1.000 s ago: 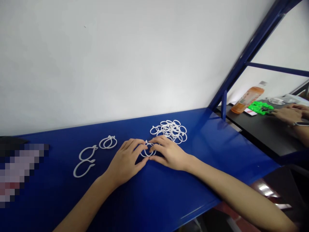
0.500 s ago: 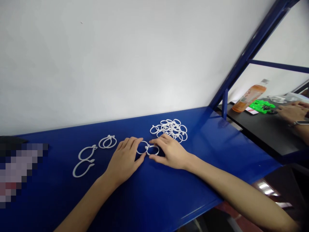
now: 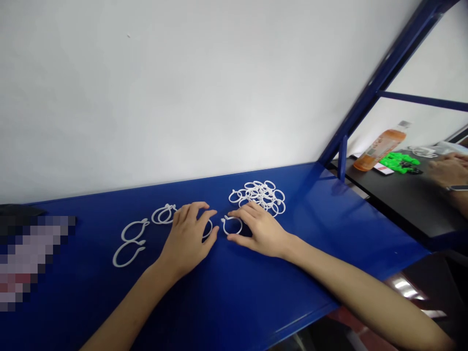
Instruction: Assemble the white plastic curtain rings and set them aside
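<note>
Two white plastic open rings with knobbed ends lie close together on the blue table [image 3: 237, 287]. My left hand [image 3: 190, 234] curves its fingers and thumb round the left ring [image 3: 210, 229], most of which is hidden by the hand. Round the other ring [image 3: 240, 228], my right hand [image 3: 261, 229] has its thumb on the near side and its fingers on the far side. The open end of this right ring points left. A narrow gap separates the two rings. Just behind my right hand sits a heap of similar white rings [image 3: 263, 192].
Several more white rings [image 3: 122, 239] lie left of my left hand. A pixelated patch [image 3: 32, 258] covers something at the left edge. On the right, past a blue metal frame [image 3: 365, 97], a black table holds an orange drink bottle [image 3: 382, 148], green pieces [image 3: 398, 162] and another person's hands [image 3: 448, 170].
The two rings, touching before, are now apart. The left ring has shifted left, deeper into my left hand, whose fingers have spread and lifted somewhat. My right hand has barely moved.
</note>
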Demonstrator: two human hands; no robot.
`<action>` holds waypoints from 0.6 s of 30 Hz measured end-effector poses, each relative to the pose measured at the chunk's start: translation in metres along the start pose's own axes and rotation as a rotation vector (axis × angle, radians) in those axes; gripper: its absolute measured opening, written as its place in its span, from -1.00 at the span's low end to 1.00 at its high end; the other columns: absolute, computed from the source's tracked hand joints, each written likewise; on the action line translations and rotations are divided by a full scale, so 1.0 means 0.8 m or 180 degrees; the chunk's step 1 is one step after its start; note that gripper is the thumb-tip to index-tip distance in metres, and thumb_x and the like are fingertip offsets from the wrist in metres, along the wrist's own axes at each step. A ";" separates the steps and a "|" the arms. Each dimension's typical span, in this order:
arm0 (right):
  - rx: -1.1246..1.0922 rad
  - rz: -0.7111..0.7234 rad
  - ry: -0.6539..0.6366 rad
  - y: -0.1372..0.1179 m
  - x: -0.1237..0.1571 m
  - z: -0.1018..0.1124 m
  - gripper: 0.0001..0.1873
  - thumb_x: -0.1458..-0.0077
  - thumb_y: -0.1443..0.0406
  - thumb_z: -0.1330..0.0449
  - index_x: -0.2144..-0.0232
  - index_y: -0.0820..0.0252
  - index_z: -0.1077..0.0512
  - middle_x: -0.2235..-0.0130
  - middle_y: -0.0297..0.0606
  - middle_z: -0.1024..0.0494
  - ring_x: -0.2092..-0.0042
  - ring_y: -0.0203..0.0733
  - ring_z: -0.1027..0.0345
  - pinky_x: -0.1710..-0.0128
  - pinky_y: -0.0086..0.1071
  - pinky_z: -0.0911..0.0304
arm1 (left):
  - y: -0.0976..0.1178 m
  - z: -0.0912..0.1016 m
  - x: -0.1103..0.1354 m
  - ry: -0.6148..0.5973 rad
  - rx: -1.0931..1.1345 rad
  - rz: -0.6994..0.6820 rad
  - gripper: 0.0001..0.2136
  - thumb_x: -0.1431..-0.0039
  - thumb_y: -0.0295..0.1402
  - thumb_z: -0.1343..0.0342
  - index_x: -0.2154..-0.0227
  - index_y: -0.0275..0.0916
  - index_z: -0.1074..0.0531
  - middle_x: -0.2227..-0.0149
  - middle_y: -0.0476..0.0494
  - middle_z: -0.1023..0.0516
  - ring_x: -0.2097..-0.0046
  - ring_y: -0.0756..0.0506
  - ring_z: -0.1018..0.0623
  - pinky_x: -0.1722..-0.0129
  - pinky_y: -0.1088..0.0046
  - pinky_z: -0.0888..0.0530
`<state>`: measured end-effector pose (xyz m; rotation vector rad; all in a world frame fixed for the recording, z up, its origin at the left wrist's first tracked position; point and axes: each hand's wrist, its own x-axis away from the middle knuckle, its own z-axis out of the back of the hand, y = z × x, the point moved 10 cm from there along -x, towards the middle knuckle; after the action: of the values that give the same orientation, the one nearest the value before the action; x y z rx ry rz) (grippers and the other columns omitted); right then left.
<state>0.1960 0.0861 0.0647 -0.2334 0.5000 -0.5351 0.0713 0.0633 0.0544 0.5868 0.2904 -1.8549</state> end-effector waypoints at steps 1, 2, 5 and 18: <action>-0.0044 0.0037 0.0006 -0.001 0.000 0.000 -0.50 -0.24 0.04 -0.21 -0.05 0.29 -0.41 0.11 -0.10 -0.55 0.07 -0.04 -0.33 0.02 -0.14 -0.34 | 0.007 0.002 0.000 0.0024 0.0066 -0.0139 -0.73 -0.28 -0.33 -0.05 0.00 -0.23 -0.44 0.00 -0.25 -0.45 -0.05 -0.25 -0.42 -0.06 0.08 -0.37; -0.0101 0.0087 0.0002 -0.003 0.000 0.000 -0.51 -0.23 0.03 -0.21 -0.04 0.28 -0.41 0.11 -0.11 -0.55 0.07 -0.05 -0.32 0.02 -0.15 -0.35 | 0.014 0.004 -0.001 0.0041 0.0130 -0.0294 -0.73 -0.30 -0.36 -0.03 -0.03 -0.23 -0.43 0.03 -0.22 -0.49 -0.02 -0.22 -0.43 -0.05 0.12 -0.37; -0.0275 0.0270 -0.0042 -0.010 0.001 0.001 -0.53 -0.23 0.04 -0.22 -0.03 0.24 -0.40 0.07 -0.14 -0.55 0.07 -0.07 -0.33 0.03 -0.18 -0.35 | 0.031 0.009 -0.001 0.0116 0.0237 -0.0696 -0.77 -0.36 -0.43 0.03 0.03 -0.23 -0.45 0.17 -0.11 -0.58 0.08 -0.14 -0.47 0.00 0.22 -0.36; -0.0740 -0.0164 0.0308 0.013 0.006 -0.005 -0.89 -0.33 0.32 -0.12 0.11 0.18 -0.41 0.17 -0.21 -0.58 0.17 -0.18 -0.42 0.14 -0.26 -0.37 | 0.043 0.030 -0.001 0.0612 0.0180 -0.0740 -0.83 -0.30 -0.51 -0.06 0.18 -0.21 -0.54 0.31 -0.02 -0.63 0.17 -0.11 -0.48 0.00 0.25 -0.38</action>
<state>0.2022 0.0918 0.0556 -0.4450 0.6527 -0.5403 0.0972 0.0407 0.0778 0.8004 0.4501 -2.0375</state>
